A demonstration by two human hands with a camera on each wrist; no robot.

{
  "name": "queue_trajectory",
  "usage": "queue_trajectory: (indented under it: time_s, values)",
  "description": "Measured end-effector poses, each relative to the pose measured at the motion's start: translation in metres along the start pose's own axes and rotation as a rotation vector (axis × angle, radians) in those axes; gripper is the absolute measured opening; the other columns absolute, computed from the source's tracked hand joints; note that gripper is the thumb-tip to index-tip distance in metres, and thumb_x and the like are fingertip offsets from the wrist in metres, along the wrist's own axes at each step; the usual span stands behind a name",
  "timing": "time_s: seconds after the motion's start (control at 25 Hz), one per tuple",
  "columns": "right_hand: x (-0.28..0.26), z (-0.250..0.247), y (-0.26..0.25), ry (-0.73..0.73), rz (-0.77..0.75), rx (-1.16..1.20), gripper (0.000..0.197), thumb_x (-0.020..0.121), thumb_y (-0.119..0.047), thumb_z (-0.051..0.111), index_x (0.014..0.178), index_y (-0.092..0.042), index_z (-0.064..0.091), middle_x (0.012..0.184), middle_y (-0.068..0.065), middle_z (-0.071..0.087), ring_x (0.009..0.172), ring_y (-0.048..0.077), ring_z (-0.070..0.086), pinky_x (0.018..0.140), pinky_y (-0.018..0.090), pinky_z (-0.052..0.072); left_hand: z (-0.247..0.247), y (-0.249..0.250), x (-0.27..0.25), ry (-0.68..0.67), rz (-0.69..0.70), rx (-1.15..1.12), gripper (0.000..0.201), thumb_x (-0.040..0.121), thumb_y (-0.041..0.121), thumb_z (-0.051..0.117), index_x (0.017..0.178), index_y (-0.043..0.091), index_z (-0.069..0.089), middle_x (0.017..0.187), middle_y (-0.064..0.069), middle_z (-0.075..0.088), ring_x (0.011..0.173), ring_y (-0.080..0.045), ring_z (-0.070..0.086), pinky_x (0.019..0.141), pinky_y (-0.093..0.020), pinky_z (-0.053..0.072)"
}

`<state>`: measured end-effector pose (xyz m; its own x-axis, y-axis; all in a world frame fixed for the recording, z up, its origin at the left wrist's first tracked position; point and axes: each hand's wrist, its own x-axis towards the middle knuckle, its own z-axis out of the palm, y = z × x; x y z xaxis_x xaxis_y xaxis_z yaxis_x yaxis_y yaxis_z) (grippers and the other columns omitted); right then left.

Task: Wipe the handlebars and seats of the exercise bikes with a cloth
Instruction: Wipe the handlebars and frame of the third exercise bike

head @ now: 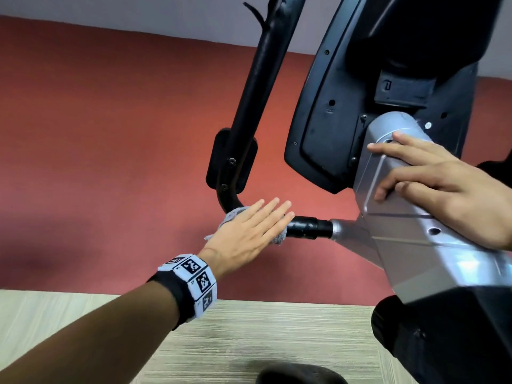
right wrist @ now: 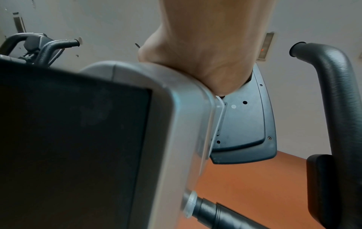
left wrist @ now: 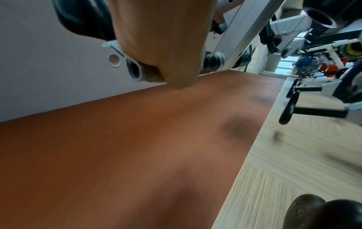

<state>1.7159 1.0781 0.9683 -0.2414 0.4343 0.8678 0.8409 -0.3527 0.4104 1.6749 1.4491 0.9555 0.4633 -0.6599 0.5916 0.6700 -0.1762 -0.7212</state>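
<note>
My left hand [head: 257, 223] lies flat, fingers straight, pressing a grey cloth [head: 232, 213] onto the low bend of the black handlebar [head: 304, 229]. The bar climbs past a black plate toward the top of the head view. In the left wrist view my palm [left wrist: 156, 46] covers the cloth [left wrist: 135, 72], with the handlebar [left wrist: 210, 62] just beyond it. My right hand [head: 421, 173] rests on the bike's silver column [head: 410, 245], fingers spread over its top and thumb on its side face. The right wrist view shows that palm [right wrist: 205, 54] on the silver column [right wrist: 176, 116]. No seat is in view.
The black back of the console [head: 332, 120] hangs just right of the handlebar. A red floor strip [head: 110, 162] meets pale wood-look flooring [head: 249, 328]. More exercise machines [left wrist: 323, 77] stand to the right in the left wrist view. A dark rounded object [head: 299, 375] sits at the bottom edge.
</note>
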Motion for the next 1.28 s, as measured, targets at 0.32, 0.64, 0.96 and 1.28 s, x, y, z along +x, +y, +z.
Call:
queue_trajectory:
  time_s: [0.32,0.64,0.96,1.28]
  values:
    - [0.001,-0.001,-0.002,-0.001,0.01,-0.002,0.033,0.091,-0.029,0.042,0.095,-0.045,0.07,0.155,-0.034,0.034,0.149,-0.012,0.006,0.111,0.002,0.001,-0.014,-0.04,-0.024,-0.026,0.127,-0.066,0.065,0.098,0.001,-0.005,0.161,0.001,0.013,0.165,-0.018,0.027,0.152,-0.031,0.029,0.124,-0.044,0.02]
    - [0.001,-0.002,-0.005,-0.024,0.009,-0.016,0.034,0.091,-0.028,0.042,0.088,-0.041,0.073,0.158,-0.025,0.035,0.15,-0.012,0.005,0.112,0.002,0.001,-0.014,0.033,0.051,-0.012,-0.125,-0.321,0.078,0.103,0.054,0.037,0.161,0.005,0.017,0.161,-0.016,0.034,0.143,-0.033,0.041,0.118,-0.044,0.035]
    - [0.001,-0.002,0.001,-0.053,0.028,0.006,0.032,0.091,-0.031,0.041,0.098,-0.044,0.07,0.158,-0.027,0.034,0.151,-0.011,0.005,0.113,0.003,0.001,-0.001,0.036,0.059,0.047,-0.104,-0.269,0.067,0.103,0.038,0.033,0.159,0.005,0.021,0.161,-0.015,0.035,0.143,-0.035,0.041,0.118,-0.046,0.034]
    - [0.001,-0.002,0.0,-0.05,0.038,0.018,0.033,0.09,-0.033,0.041,0.091,-0.039,0.074,0.158,-0.027,0.034,0.15,-0.011,0.005,0.113,0.004,0.002,-0.01,0.036,0.078,-0.006,-0.267,-0.453,0.078,0.102,0.063,0.021,0.155,0.008,0.036,0.147,-0.014,0.052,0.119,-0.033,0.057,0.106,-0.044,0.042]
